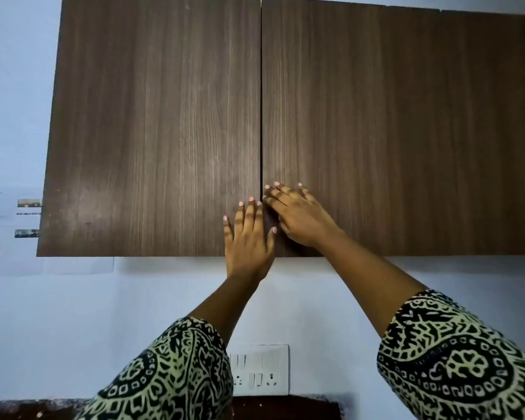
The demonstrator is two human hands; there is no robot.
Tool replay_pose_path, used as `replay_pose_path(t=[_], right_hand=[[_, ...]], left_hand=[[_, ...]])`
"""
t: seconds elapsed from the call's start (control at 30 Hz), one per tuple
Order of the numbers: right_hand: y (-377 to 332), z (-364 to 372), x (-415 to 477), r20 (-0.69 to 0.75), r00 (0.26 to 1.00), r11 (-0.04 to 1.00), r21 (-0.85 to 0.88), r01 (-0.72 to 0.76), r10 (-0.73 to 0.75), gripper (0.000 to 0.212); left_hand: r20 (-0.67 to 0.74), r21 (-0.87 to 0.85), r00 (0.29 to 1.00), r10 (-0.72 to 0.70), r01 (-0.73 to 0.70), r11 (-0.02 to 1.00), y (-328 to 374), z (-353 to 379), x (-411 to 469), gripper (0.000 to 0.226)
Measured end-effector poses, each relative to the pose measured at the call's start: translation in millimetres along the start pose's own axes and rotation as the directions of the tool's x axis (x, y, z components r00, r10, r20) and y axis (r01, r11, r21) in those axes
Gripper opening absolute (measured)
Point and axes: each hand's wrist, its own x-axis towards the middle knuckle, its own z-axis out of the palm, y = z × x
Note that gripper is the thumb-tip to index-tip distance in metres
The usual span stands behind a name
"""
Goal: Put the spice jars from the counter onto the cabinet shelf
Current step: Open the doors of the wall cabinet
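Two wooden cabinet doors (pixel 212 71) stand closed. Fingers straight, the left hand (pixel 249 241) lies flat on the left door (pixel 146 131), the right hand (pixel 299 218) on the right door (pixel 367 116).

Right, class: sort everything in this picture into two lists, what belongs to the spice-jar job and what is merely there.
Belongs to the job:
left cabinet door and middle cabinet door, both shut
left hand and right hand, flat on them beside the seam
No jars in view.

Merely there:
switch panel
papers on the wall
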Motion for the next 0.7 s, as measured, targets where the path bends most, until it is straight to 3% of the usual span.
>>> replay_pose_path(t=[0.17,0.33,0.53,0.7], right_hand=[[23.7,14.6,31.5,0.001,0.983,0.958,-0.224,0.177,-0.181,0.061],[37.2,18.4,46.2,0.054,0.948,0.869,-0.387,0.309,-0.313,0.068],[43.4,13.6,54.6,0.034,0.895,0.816,-0.397,0.421,-0.446,0.048],[38.0,-5.5,51.2,0.050,0.872,0.764,-0.460,0.452,-0.486,0.048]], left_hand=[[-0.081,-0.065,0.995,-0.050,0.045,0.997,-8.2,28.4,10.2,0.072],[-0.136,0.039,0.988,0.078,-0.074,0.997,-37.8,42.3,13.4,0.059],[-0.150,0.178,0.968,0.200,-0.172,0.969,-64.7,50.4,19.6,0.057],[-0.130,0.219,0.968,0.214,-0.182,0.958,-64.8,48.2,19.9,0.057]])
